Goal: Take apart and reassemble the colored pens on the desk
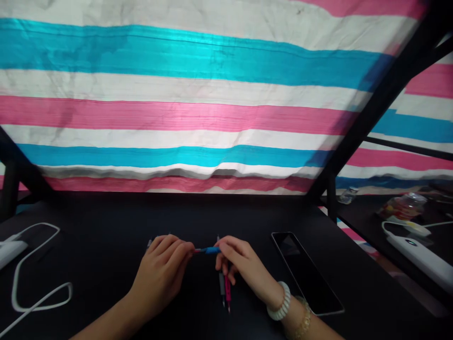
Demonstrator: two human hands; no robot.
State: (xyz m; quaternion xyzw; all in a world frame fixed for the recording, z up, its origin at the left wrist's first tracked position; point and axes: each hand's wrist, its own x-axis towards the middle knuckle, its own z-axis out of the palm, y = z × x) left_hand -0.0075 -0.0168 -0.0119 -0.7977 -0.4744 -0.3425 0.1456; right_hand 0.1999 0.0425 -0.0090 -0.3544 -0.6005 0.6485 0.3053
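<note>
Between my two hands, a blue pen [212,250] is held level just above the black table. The fingertips of my left hand [161,264] are closed around its thin, reddish-grey left end; whether that end is a separate part I cannot tell. On the blue barrel, thumb and finger of my right hand [242,259] pinch the right end. Beneath the right hand's curled fingers lie a grey pen [222,285] and a pink pen [228,290], side by side, tips towards me. Small objects behind the left hand are mostly hidden.
A black phone [307,271] lies right of my right hand. At left, a white cable [16,278] loops from a white device [10,252]. Another dark table at right holds a white power bank [421,259] and a clear jar [406,205]. Striped sheeting [177,113] hangs behind.
</note>
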